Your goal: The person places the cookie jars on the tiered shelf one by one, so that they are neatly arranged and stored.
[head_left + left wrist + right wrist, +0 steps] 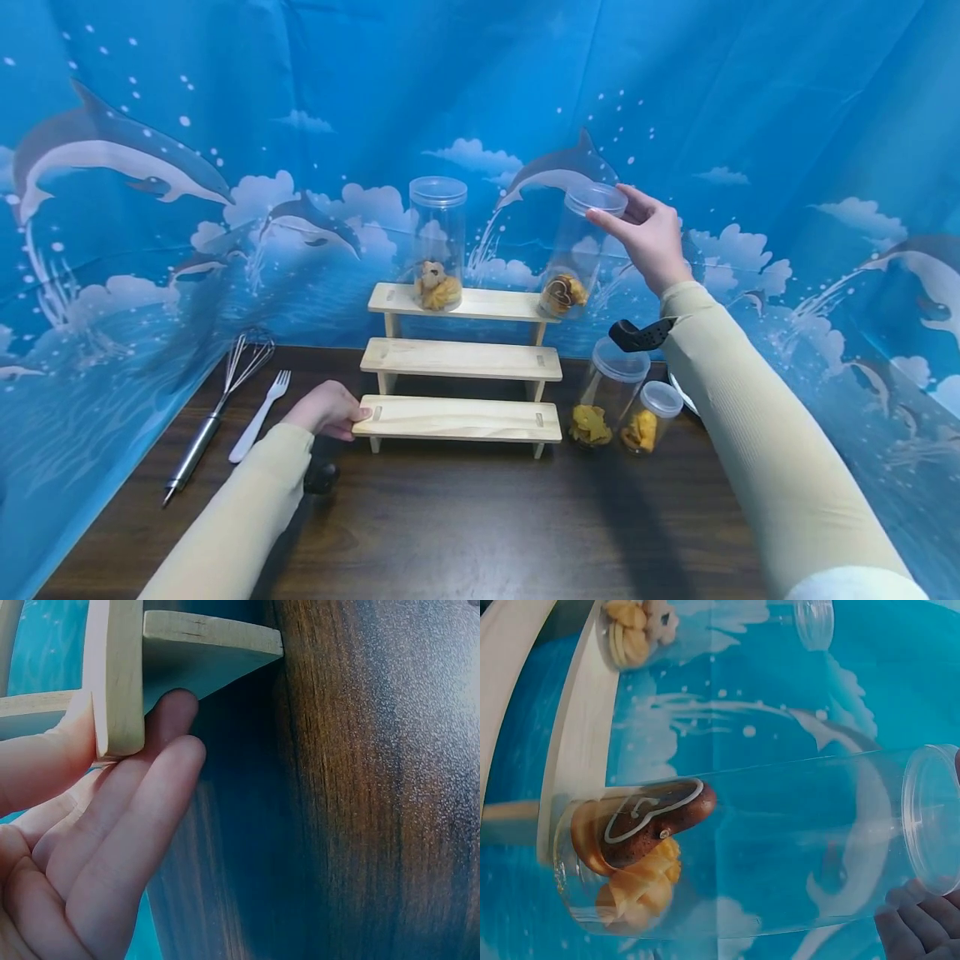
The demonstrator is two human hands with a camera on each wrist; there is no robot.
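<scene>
Jar (572, 258), tilted, at right end of top shelf (495, 303); right hand (652, 242) pinches its lid (596, 197), left hand (330, 410) bottom shelf (457, 418). Likely light, stiff, slick, cookies (564, 292) brittle; safer gripped mid-body.

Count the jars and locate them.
4: one jar on the top shelf, a second jar in the right hand, a big jar and a small jar on the table at right. The right sleeve may hide more.
</scene>
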